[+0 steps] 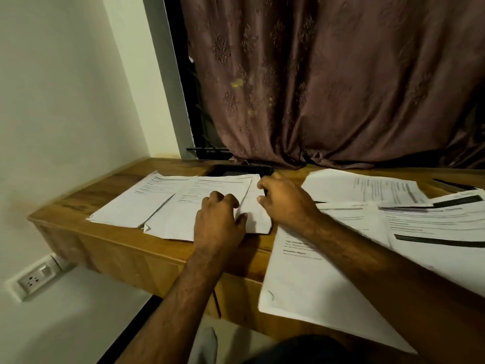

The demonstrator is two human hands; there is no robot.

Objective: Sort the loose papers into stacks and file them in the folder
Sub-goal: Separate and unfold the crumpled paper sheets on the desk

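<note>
1. The wooden desk (pixel 110 206) runs along under a brown curtain (pixel 341 82), with printed papers spread over most of it.
2. On the left part lie two stacks side by side: the left stack (pixel 131 206) and the middle stack (pixel 189 206), their edges overlapping.
3. The left hand (pixel 219 219) rests on the middle stack, its fingers curled down onto the top sheet and its thumb at the sheet's right edge.
4. The right hand (pixel 283 200) lies just beside it, fingers bent around the right edge of the same stack; it seems to pinch that edge, though blur hides how firmly.
5. A dark flat thing (pixel 236 170), perhaps the folder, pokes out behind the stacks.
6. Loose papers (pixel 367 190) lie scattered on the right, and one large sheet (pixel 315 290) hangs over the near edge.
7. A wall socket (pixel 34 279) sits low on the left.
</note>
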